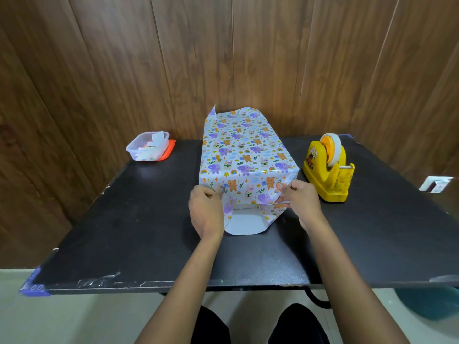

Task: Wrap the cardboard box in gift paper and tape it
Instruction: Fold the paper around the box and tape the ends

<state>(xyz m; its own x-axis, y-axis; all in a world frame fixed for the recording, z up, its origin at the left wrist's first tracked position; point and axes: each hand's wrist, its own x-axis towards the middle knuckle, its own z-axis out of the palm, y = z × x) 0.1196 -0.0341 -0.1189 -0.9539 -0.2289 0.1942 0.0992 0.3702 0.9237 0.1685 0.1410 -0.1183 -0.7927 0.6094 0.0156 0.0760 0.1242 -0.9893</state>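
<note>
The box sits in the middle of the black table (124,232), covered on top and sides by gift paper (246,150) printed with elephants, bears and rainbows. At the near end the top flap is folded down and a white bottom flap (244,223) lies flat on the table. My left hand (207,211) pinches the paper at the near left corner. My right hand (301,198) pinches the folded side flap at the near right corner. At the far end the paper stands open and unfolded. A yellow tape dispenser (327,168) stands right of the box.
A clear plastic container (146,146) with paper scraps sits on an orange lid at the table's far left. A wood-panelled wall rises right behind the table. Bits of clear tape stick along the table's front edge (99,281). My knees show below the table.
</note>
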